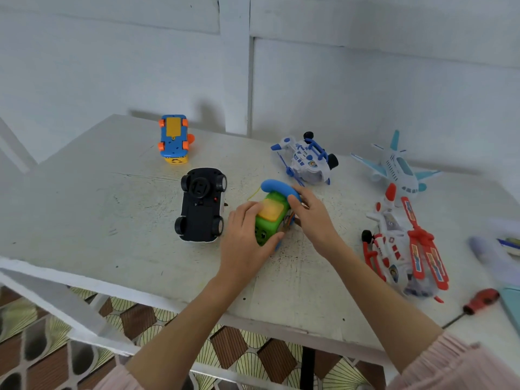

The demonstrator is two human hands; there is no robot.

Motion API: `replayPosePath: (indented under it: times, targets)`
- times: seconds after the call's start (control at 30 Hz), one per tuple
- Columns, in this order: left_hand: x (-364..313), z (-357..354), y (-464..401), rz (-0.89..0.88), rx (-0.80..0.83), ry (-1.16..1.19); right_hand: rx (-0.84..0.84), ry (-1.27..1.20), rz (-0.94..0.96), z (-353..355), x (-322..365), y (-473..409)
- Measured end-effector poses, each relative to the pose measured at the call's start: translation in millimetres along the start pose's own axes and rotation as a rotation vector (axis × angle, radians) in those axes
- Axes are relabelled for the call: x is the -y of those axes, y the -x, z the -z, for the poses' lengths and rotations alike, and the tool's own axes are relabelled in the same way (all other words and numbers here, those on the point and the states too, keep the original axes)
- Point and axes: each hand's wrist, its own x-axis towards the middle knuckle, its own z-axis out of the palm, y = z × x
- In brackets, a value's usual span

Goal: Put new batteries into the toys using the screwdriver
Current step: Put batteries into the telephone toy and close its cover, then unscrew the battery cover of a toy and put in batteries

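A green toy phone (271, 218) with a blue handset and a yellow panel lies in the middle of the white table (112, 209). My left hand (247, 243) grips its left side and front end. On its right side, my right hand (312, 215) has fingers curled round the handset end. A red-handled screwdriver (478, 301) lies alone near the table's right edge, its shaft pointing toward the front.
A black toy car (201, 205) lies upside down left of the phone, a blue and orange car (173, 139) behind it. To the right are a blue-white helicopter (306, 160), a light-blue plane (399, 167) and a red-white helicopter (405, 246). Blurred items (503, 243) lie at the right edge.
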Motion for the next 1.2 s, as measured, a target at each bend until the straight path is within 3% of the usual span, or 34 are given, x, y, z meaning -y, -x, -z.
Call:
replayPosePath:
  times: [0.33,0.9,0.97,1.07,1.2]
  targets:
    - [-3,-5,11,-0.037,0.047,0.197,0.034,-0.01,-0.026,8,2,1]
    - [-8,-4,16,-0.065,0.065,0.222,0.057,0.088,-0.038,21,4,4]
    - [-11,2,12,-0.053,0.024,0.231,-0.014,0.068,-0.021,24,7,-1]
    - [-14,10,-8,-0.047,-0.058,0.244,-0.257,-0.001,0.029,27,11,-11]
    - [-15,8,-55,0.001,-0.018,0.268,-0.53,0.033,0.103,27,12,-34]
